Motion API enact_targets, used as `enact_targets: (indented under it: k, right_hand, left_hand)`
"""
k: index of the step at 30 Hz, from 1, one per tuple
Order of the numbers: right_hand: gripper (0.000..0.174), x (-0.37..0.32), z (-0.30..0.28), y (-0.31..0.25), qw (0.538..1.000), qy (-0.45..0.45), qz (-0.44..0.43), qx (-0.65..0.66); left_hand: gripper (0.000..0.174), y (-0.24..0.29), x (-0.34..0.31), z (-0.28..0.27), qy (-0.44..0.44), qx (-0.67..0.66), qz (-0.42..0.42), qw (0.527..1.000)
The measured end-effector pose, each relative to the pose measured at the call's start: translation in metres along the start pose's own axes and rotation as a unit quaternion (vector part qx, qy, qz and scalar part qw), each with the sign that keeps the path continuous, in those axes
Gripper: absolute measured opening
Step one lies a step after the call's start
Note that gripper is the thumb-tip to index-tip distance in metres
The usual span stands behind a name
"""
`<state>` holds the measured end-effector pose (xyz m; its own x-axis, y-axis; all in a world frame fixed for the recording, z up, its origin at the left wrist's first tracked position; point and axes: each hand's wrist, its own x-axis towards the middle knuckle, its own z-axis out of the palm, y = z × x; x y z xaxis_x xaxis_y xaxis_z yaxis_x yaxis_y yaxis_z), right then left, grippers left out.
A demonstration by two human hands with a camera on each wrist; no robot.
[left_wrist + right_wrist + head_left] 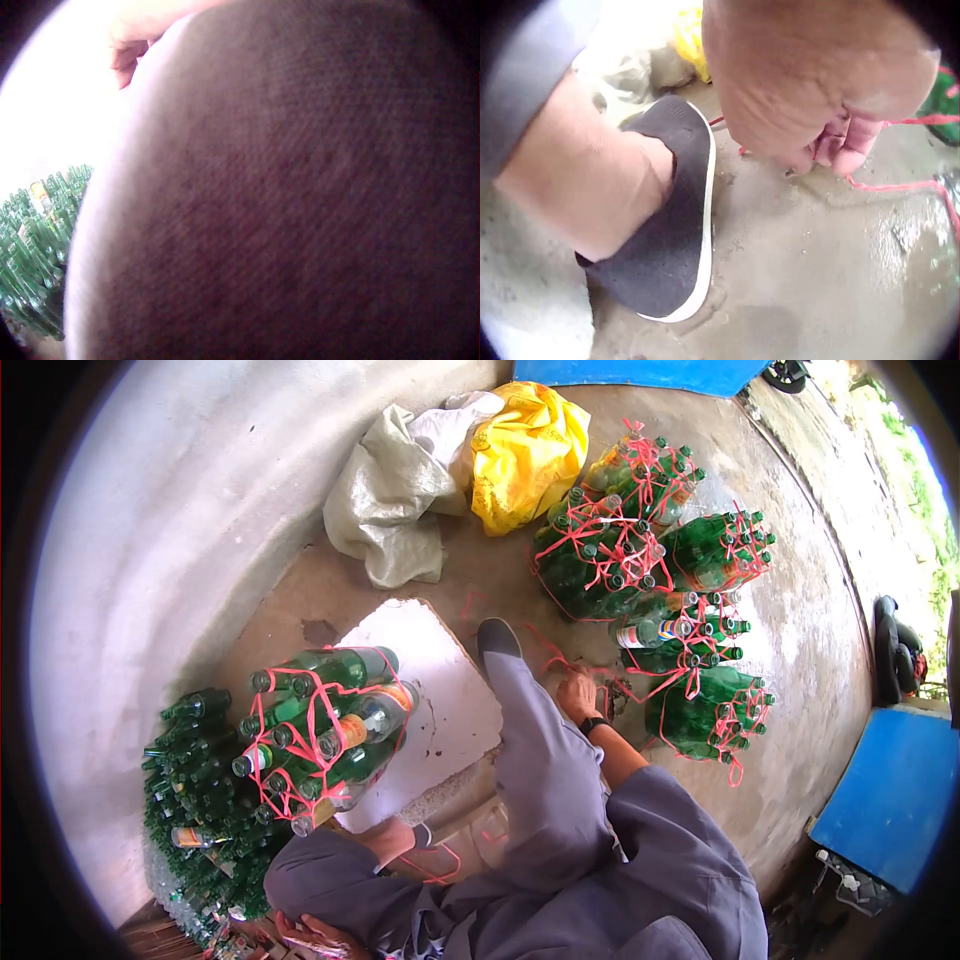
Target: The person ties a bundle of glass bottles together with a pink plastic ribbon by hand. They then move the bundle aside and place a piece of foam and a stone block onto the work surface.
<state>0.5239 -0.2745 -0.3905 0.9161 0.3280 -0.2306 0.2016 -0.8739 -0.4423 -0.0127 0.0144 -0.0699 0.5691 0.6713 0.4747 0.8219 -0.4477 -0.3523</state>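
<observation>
My right hand [577, 697] is low over the floor beside my shoe, its fingers curled on a thin red string [548, 650]. In the right wrist view this hand [817, 82] pinches the red string [900, 187], which trails off to the right. My left forearm [388, 842] lies by the white board, its hand hidden past the wristband. In the left wrist view, dark cloth [285, 187] fills most of the picture; bent fingers of the left hand [131, 52] show at the top left, and whether they hold anything cannot be told.
Tied green bottles [330, 730] lie on a white board [450, 700]. More bundles [600, 555] stand at the upper right. Many loose bottles [200, 790] are piled at the left. A yellow sack [528, 455] and a grey sack [385, 490] lie ahead, beside the wall.
</observation>
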Motion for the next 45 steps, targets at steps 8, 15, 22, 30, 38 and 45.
enact_targets:
  k: [8,15,22,30,38,45]
  right_hand:
    - [0.032,-0.035,-0.135,-0.024,0.964,0.099,0.053,0.240]
    - [0.028,-0.068,-0.236,-0.025,0.839,0.306,0.041,0.449]
    - [0.032,-0.081,-0.292,0.031,0.793,0.419,0.082,0.434]
    - [0.026,-0.075,-0.298,0.082,0.810,0.449,0.117,0.358]
    - [0.025,-0.061,-0.257,0.101,0.862,0.220,0.216,0.403]
    - [0.031,-0.076,-0.234,0.086,0.903,0.129,0.190,0.362]
  left_hand:
    - [0.072,0.002,-0.009,-0.004,0.006,0.032,0.020,0.999]
    - [0.056,0.008,-0.004,0.003,0.017,-0.140,-0.081,0.987]
    - [0.040,0.038,0.029,-0.027,-0.042,-0.310,-0.209,0.927]
    - [0.041,0.037,0.026,-0.032,-0.057,-0.301,-0.211,0.928]
    - [0.042,0.041,0.026,-0.045,-0.049,-0.345,-0.203,0.915]
    - [0.046,0.032,0.009,-0.041,-0.048,-0.367,-0.226,0.901]
